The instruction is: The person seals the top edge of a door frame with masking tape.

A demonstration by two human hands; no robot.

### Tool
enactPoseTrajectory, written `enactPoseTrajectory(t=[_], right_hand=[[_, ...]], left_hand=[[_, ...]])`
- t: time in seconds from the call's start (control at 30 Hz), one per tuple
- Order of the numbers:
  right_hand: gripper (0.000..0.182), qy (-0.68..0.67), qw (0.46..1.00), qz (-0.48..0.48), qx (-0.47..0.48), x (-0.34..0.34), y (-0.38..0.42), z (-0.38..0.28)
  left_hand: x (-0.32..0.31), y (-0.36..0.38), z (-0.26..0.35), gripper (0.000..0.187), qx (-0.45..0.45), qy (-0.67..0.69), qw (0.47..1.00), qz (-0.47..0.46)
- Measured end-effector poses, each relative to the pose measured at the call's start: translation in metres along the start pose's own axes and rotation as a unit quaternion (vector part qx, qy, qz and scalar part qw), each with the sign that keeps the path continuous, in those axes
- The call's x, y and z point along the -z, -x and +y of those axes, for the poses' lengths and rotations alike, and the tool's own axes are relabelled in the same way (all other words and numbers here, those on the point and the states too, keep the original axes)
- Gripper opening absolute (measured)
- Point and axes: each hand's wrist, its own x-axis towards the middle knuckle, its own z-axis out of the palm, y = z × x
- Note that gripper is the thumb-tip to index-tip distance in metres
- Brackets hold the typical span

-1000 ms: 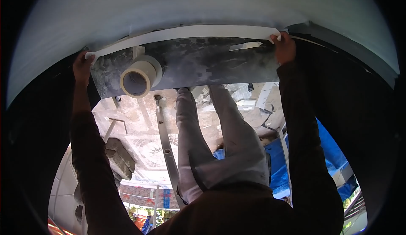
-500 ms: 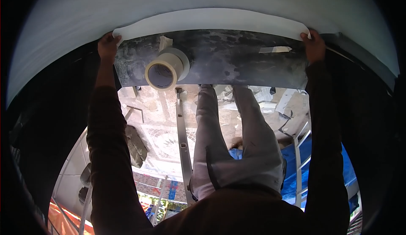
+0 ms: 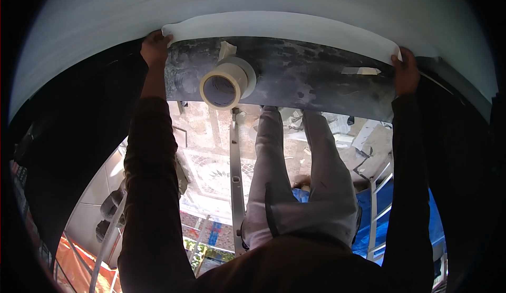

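I stand on a dark, mottled board that runs crosswise under my feet, its surface blotched grey and black with dried smears. A roll of masking tape rests on it at the left, standing on its edge with the hollow core facing me. A short torn scrap of tape sticks up just behind the roll, and another pale tape strip lies flat on the board toward the right. Along the board's far edge lies a long white sheet, curving from one end to the other. Far below, patterned paving shows.
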Motion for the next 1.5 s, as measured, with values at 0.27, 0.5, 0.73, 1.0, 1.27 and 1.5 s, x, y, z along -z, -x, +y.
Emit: enactPoseTrajectory(t=[0.27, 0.5, 0.73, 1.0, 1.27, 1.5], right_hand=[[0.053, 0.123, 0.992, 0.03, -0.026, 0.005, 0.014, -0.04], [0.04, 0.155, 0.969, 0.169, 0.088, 0.001, 0.035, -0.072], [0.017, 0.008, 0.94, -0.068, 0.335, -0.093, 0.065, -0.168], [0.02, 0.096, 0.891, -0.173, 0.409, -0.194, 0.047, -0.191], [0.014, 0.181, 0.865, -0.105, 0.456, -0.195, 0.039, -0.183], [0.028, 0.19, 0.844, -0.153, 0.477, -0.18, 0.03, -0.177]], left_hand=[[-0.008, 0.003, -0.001, 0.042, -0.021, -0.051, 0.998, 0.025], [-0.003, 0.01, -0.008, 0.044, -0.047, -0.156, 0.979, 0.119], [-0.004, 0.066, 0.094, 0.01, -0.377, 0.02, 0.924, -0.056], [-0.038, 0.049, 0.106, 0.014, -0.502, 0.029, 0.836, -0.222], [-0.047, 0.045, 0.089, 0.018, -0.545, -0.021, 0.825, -0.149], [-0.045, 0.045, 0.075, 0.024, -0.525, -0.005, 0.841, -0.132]])
